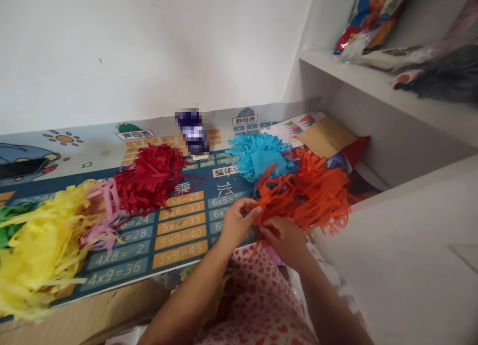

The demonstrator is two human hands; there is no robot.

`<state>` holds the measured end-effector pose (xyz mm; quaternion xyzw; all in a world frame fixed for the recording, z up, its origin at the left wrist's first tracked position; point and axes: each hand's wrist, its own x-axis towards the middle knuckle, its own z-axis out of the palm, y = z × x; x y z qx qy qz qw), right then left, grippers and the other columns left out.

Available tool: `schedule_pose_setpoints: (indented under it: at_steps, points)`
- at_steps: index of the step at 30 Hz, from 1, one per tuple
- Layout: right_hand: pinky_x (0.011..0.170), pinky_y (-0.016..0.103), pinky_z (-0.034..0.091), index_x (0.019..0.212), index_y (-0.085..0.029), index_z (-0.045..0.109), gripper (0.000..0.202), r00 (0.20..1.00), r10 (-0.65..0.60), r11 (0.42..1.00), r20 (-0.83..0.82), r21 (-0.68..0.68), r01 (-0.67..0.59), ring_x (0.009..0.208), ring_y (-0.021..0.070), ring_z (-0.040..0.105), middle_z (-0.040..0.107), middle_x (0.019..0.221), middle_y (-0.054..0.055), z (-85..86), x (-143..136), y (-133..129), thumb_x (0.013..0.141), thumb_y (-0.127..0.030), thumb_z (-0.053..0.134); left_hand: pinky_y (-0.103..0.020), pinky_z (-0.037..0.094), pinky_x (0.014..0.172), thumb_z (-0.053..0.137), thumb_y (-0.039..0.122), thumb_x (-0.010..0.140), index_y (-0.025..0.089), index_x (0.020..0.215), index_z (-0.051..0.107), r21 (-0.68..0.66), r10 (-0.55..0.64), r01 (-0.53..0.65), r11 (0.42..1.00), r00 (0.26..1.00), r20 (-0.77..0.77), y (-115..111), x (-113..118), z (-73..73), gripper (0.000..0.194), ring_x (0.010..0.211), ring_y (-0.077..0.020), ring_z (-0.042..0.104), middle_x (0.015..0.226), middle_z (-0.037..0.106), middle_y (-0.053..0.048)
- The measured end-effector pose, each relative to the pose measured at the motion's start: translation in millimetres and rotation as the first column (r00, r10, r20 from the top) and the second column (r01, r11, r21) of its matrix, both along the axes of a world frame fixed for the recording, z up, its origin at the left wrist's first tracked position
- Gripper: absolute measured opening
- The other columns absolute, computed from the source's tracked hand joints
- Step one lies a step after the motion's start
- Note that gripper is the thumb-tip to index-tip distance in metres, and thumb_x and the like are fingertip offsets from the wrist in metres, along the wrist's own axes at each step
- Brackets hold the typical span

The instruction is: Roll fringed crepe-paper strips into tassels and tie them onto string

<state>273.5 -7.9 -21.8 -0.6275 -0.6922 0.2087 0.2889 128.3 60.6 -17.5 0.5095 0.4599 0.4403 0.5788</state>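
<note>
An orange fringed paper bundle (317, 190) lies at the desk's right front edge, with strips spreading in all directions. My left hand (241, 220) pinches its left end between thumb and fingers. Just to the right, my right hand (282, 238) has its fingers closed on the lower strips of the same bundle. Both hands are close together over the front edge. Touching the orange bundle from behind is a light blue fringed paper bundle (265, 156). A dark red one (149, 178) sits farther left.
Yellow (45, 245), pink (104, 210) and green (15, 223) paper fringe lie at the left. A printed mat (181, 240) covers the desk. A blurred-out dark object (192, 131) stands near the wall. Brown paper (328, 136) lies by the shelf (388, 81), which holds bags.
</note>
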Motion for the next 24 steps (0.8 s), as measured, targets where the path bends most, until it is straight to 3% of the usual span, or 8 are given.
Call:
schedule_pose_setpoints:
  at_steps: [6,10,12,13,15,18,21,24]
  points:
    - [0.077,0.033,0.039,0.088,-0.023,0.068,0.012,0.999,0.010,1.000,-0.043,-0.014,-0.011,0.082,0.0193,0.064,0.072,0.087,0.002,4.4,2,0,0.088,-0.030,0.058,-0.022,0.045,0.057,0.073,0.032,0.072,0.018,0.076,0.071,-0.005,-0.020,0.020,1.000,0.999,-0.047,1,-4,-2.1,0.015,0.060,-0.0133,0.056,0.067,0.065,-0.001]
    - [0.073,0.030,0.043,0.084,-0.022,0.067,0.014,0.953,-0.106,0.994,-0.285,-0.048,0.096,0.078,0.0183,0.062,0.070,0.083,0.002,5.8,1,3,0.084,-0.035,0.062,-0.021,0.042,0.057,0.072,0.029,0.072,0.018,0.071,0.071,0.038,-0.008,0.011,0.999,0.996,-0.090,-2,-4,1.4,0.011,0.059,-0.0124,0.054,0.064,0.065,0.000]
    - [0.065,0.028,0.044,0.081,-0.021,0.066,0.018,0.843,-0.220,0.975,-0.490,-0.100,0.197,0.070,0.0157,0.059,0.067,0.076,0.001,3.1,-1,6,0.084,-0.039,0.062,-0.021,0.042,0.057,0.073,0.028,0.071,0.018,0.070,0.072,0.043,0.004,0.000,0.999,0.997,-0.083,-4,-3,3.6,0.010,0.059,-0.0125,0.054,0.063,0.065,0.000]
    - [0.060,0.026,0.044,0.081,-0.021,0.065,0.021,0.752,-0.266,0.963,-0.603,-0.143,0.226,0.063,0.0138,0.056,0.064,0.071,0.000,1.3,-3,8,0.083,-0.041,0.062,-0.021,0.041,0.056,0.073,0.028,0.070,0.018,0.069,0.072,0.038,0.009,-0.006,0.999,0.997,-0.075,-5,-3,4.5,0.010,0.058,-0.0125,0.054,0.062,0.065,0.000]
    - [0.047,0.021,0.037,0.076,-0.020,0.061,0.027,0.502,-0.336,0.941,-0.797,-0.261,0.215,0.051,0.0095,0.047,0.057,0.062,-0.003,-1.5,-6,13,0.078,-0.046,0.067,-0.021,0.040,0.056,0.074,0.027,0.069,0.018,0.068,0.072,0.032,0.013,-0.011,0.999,0.998,-0.066,-7,-1,5.9,0.009,0.057,-0.0125,0.054,0.061,0.065,0.000]
    - [0.036,0.018,0.022,0.068,-0.019,0.053,0.037,0.154,-0.406,0.913,-0.901,-0.397,0.087,0.040,0.0049,0.034,0.049,0.056,-0.006,-2.0,-10,19,0.068,-0.048,0.076,-0.021,0.041,0.056,0.073,0.027,0.070,0.018,0.069,0.072,0.037,0.003,0.000,0.999,0.998,-0.070,-8,0,6.5,0.009,0.058,-0.0121,0.054,0.062,0.065,0.000]
    - [0.035,0.016,0.017,0.065,-0.018,0.050,0.040,0.030,-0.418,0.908,-0.908,-0.417,0.029,0.038,0.0029,0.030,0.046,0.053,-0.008,0.1,-12,23,0.062,-0.042,0.083,-0.020,0.042,0.057,0.073,0.026,0.071,0.018,0.070,0.072,0.041,-0.021,0.025,0.999,0.997,-0.078,-8,0,4.7,0.009,0.059,-0.0119,0.054,0.065,0.066,0.000]
    - [0.036,0.016,0.018,0.062,-0.018,0.049,0.041,0.016,-0.398,0.916,-0.917,-0.396,0.061,0.038,0.0023,0.029,0.044,0.050,-0.009,0.2,-13,24,0.061,-0.040,0.084,-0.020,0.043,0.057,0.073,0.030,0.072,0.017,0.072,0.070,0.003,-0.034,0.034,0.999,0.999,-0.032,-7,0,1.7,0.013,0.060,-0.0120,0.054,0.065,0.064,0.000]
